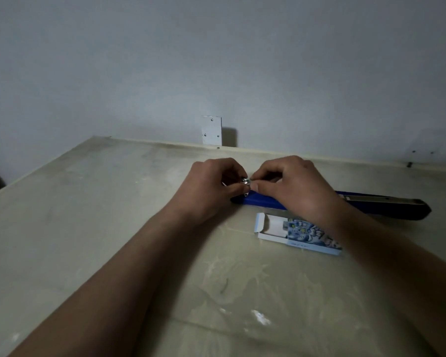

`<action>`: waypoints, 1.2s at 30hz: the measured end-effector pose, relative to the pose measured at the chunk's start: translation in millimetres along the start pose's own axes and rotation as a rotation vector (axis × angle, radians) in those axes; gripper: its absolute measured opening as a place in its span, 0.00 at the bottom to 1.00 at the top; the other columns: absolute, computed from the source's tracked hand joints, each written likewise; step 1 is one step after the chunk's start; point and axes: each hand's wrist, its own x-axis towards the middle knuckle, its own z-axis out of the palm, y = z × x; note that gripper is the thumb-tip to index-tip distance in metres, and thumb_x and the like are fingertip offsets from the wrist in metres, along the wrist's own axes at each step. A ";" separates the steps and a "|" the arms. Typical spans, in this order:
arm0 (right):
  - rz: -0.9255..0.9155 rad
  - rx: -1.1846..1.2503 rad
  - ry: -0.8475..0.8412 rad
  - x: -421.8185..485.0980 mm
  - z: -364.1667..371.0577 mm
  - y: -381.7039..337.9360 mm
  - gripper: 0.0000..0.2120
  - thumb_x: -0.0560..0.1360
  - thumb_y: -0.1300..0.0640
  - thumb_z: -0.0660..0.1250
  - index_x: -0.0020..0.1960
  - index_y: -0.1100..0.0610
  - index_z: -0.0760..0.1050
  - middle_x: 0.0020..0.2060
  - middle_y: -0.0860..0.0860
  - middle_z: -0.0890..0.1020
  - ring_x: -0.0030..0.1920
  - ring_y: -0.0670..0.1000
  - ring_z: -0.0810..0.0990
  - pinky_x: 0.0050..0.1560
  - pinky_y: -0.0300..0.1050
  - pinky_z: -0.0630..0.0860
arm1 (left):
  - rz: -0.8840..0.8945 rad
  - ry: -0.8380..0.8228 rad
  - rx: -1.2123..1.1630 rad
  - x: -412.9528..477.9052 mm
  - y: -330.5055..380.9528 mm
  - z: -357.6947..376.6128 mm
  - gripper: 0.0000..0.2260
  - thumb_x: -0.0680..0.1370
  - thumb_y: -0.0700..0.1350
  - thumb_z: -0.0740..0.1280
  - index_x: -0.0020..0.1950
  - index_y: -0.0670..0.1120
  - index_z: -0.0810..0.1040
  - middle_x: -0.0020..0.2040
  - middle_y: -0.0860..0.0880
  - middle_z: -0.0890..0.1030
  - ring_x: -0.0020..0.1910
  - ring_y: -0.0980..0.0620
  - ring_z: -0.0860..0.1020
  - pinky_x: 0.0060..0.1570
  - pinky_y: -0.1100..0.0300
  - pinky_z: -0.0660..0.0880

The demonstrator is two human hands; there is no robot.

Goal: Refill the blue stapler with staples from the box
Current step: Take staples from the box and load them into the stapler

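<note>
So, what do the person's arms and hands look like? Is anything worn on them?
The left hand and right hand wear no gloves, and no ring, watch or bracelet is visible. The forearms are uncovered too; no sleeves show.

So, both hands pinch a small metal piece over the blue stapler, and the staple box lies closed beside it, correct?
Not quite. The head view shows the staple box open, its end flap unfolded and its white inside exposed. The rest holds: the left hand and the right hand pinch the small metal piece over the blue stapler, with the box beside it.
</note>
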 end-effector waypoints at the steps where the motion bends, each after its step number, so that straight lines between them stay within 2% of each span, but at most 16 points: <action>1: -0.004 -0.007 0.007 -1.1 1.3 1.8 0.02 0.72 0.51 0.72 0.45 0.46 0.83 0.39 0.40 0.83 0.42 0.39 0.78 0.43 0.37 0.73 | 0.008 0.000 0.013 0.0 -0.1 0.5 0.06 0.71 0.43 0.76 0.45 0.47 0.83 0.35 0.57 0.82 0.33 0.67 0.78 0.35 0.77 0.67; 5: -0.045 -0.040 0.033 -4.6 3.6 3.2 0.03 0.73 0.52 0.71 0.46 0.46 0.83 0.40 0.42 0.83 0.43 0.41 0.78 0.45 0.42 0.75 | 0.052 0.003 0.065 -0.1 -1.3 0.8 0.06 0.71 0.44 0.75 0.47 0.47 0.83 0.36 0.57 0.82 0.34 0.66 0.78 0.37 0.76 0.67; 8: -0.118 -0.119 0.041 -6.8 2.2 1.3 0.06 0.75 0.52 0.69 0.49 0.48 0.84 0.41 0.46 0.84 0.42 0.46 0.79 0.46 0.47 0.76 | 0.062 0.005 0.077 0.4 -2.8 1.1 0.06 0.72 0.45 0.75 0.47 0.48 0.83 0.37 0.56 0.83 0.35 0.63 0.79 0.38 0.75 0.68; 11: -0.219 -0.252 0.032 -8.3 0.7 -0.6 0.09 0.76 0.53 0.67 0.53 0.50 0.83 0.44 0.49 0.83 0.44 0.51 0.78 0.47 0.52 0.76 | 0.067 0.010 0.078 0.4 -2.6 1.3 0.05 0.72 0.45 0.75 0.46 0.49 0.82 0.35 0.59 0.82 0.35 0.64 0.78 0.37 0.76 0.68; 14: -0.286 -0.353 0.019 -10.3 -2.0 0.4 0.11 0.77 0.53 0.65 0.57 0.49 0.82 0.48 0.50 0.83 0.46 0.53 0.79 0.46 0.53 0.76 | 0.070 0.017 0.060 0.6 -1.9 1.6 0.04 0.72 0.44 0.74 0.45 0.49 0.82 0.34 0.60 0.81 0.37 0.63 0.79 0.38 0.75 0.69; 17: -0.317 -0.351 0.016 -11.4 -3.5 2.3 0.12 0.77 0.55 0.65 0.59 0.50 0.81 0.49 0.50 0.83 0.46 0.52 0.79 0.47 0.52 0.76 | 0.062 0.015 0.042 0.6 -2.0 1.6 0.04 0.72 0.43 0.74 0.45 0.49 0.82 0.35 0.59 0.82 0.36 0.64 0.79 0.38 0.74 0.70; 20: -0.294 -0.277 0.035 -11.3 -3.0 3.8 0.10 0.76 0.55 0.67 0.57 0.50 0.81 0.47 0.50 0.84 0.45 0.52 0.80 0.48 0.52 0.76 | 0.062 0.009 0.030 0.5 -2.1 1.8 0.04 0.72 0.43 0.74 0.46 0.48 0.82 0.36 0.58 0.82 0.34 0.65 0.78 0.38 0.73 0.71; 26: -0.291 -0.222 0.061 -9.8 -3.4 3.3 0.01 0.74 0.58 0.69 0.45 0.52 0.78 0.40 0.48 0.82 0.41 0.50 0.79 0.46 0.53 0.77 | 0.055 0.017 0.036 0.9 -3.2 2.3 0.05 0.72 0.44 0.74 0.46 0.49 0.81 0.38 0.56 0.83 0.33 0.66 0.77 0.38 0.72 0.72; 36: -0.294 -0.267 0.046 -10.5 -2.0 3.3 0.04 0.75 0.57 0.67 0.47 0.53 0.80 0.45 0.49 0.81 0.45 0.50 0.78 0.49 0.53 0.76 | 0.044 0.016 0.039 0.8 -3.5 3.1 0.05 0.72 0.45 0.74 0.46 0.49 0.81 0.38 0.57 0.83 0.34 0.67 0.78 0.37 0.72 0.72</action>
